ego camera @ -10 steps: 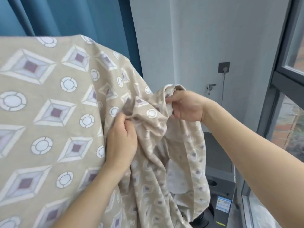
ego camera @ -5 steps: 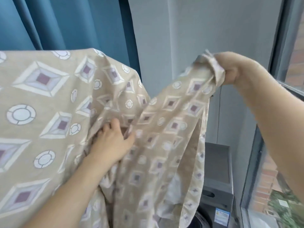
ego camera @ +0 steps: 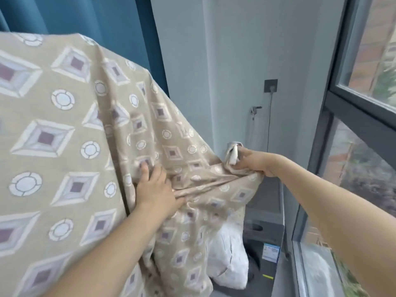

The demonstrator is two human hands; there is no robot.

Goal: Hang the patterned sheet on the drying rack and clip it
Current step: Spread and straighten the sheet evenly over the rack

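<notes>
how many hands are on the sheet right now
2. The left hand lies on the draped patterned sheet near its middle folds, fingers spread. The right hand grips a bunched corner out to the right, near the wall.

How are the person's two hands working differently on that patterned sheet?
The left hand lies against the draped part of the patterned sheet, fingers fairly straight; the right hand is curled round a bunched end of it. The left hand sits close in; the right hand is stretched out toward the wall and window. Both are bare and touching the same sheet.
</notes>
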